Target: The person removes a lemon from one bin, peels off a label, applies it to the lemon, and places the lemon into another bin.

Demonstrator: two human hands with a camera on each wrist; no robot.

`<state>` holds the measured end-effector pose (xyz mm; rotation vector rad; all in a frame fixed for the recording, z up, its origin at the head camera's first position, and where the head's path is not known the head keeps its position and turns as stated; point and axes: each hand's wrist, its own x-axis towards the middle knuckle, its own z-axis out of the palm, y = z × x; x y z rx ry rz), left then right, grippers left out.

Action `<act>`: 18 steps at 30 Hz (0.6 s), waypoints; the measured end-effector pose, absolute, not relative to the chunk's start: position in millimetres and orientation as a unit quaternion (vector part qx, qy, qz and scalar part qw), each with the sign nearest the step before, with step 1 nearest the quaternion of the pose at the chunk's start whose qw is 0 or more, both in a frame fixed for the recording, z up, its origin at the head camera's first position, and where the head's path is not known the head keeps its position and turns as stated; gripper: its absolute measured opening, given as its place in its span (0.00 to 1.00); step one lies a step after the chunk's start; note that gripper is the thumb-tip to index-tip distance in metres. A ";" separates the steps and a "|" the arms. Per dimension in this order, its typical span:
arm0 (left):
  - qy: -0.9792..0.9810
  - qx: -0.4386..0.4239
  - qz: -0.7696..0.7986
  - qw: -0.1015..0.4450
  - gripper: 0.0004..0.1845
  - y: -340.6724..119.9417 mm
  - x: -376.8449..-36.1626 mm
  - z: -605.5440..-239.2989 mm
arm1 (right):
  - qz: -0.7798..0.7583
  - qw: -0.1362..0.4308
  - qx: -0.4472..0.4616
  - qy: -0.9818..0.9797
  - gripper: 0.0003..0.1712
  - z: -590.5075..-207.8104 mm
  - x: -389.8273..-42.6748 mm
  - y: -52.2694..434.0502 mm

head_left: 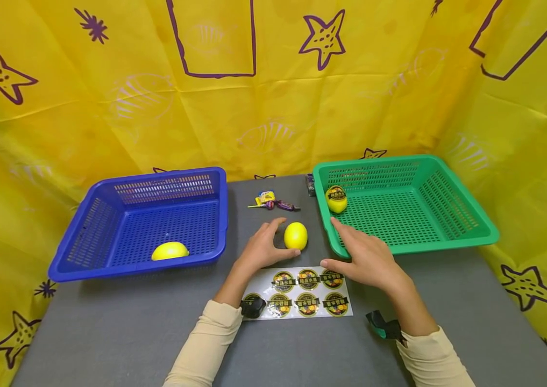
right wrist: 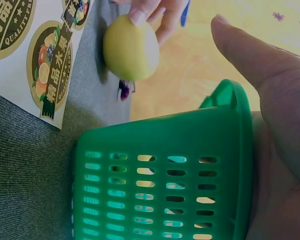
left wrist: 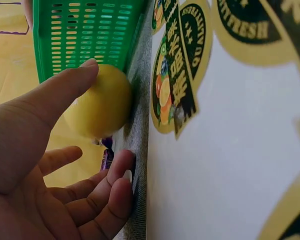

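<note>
A yellow lemon stands on the grey table between the two hands. My left hand is beside it, fingers spread and thumb tip right at its near side; in the left wrist view the thumb overlaps the lemon. My right hand is at the near left corner of the green basket, thumb held apart from the fingers and nothing in its grasp. Just in front of the lemon lies a white sheet of round black-and-gold fruit stickers. Inside the green basket is a lemon with a sticker.
At the left stands a blue basket with a plain lemon in it. Wrapped candies and a lollipop lie behind the middle lemon. Against the green basket's left side sits a small dark item. Yellow patterned cloth hangs around the table.
</note>
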<state>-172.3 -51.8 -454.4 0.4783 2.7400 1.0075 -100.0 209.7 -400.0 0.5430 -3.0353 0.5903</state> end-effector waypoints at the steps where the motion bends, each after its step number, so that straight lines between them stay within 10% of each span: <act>1: 0.922 0.161 0.339 0.093 0.50 -51.7 -171.9 -454.4 | 0.188 0.001 0.173 -0.967 0.58 -400.2 -100.0 209.4; 18: 0.915 0.245 0.277 0.160 0.24 -79.4 -142.4 -442.2 | 0.215 0.044 0.178 -0.959 0.51 -403.4 -99.9 210.0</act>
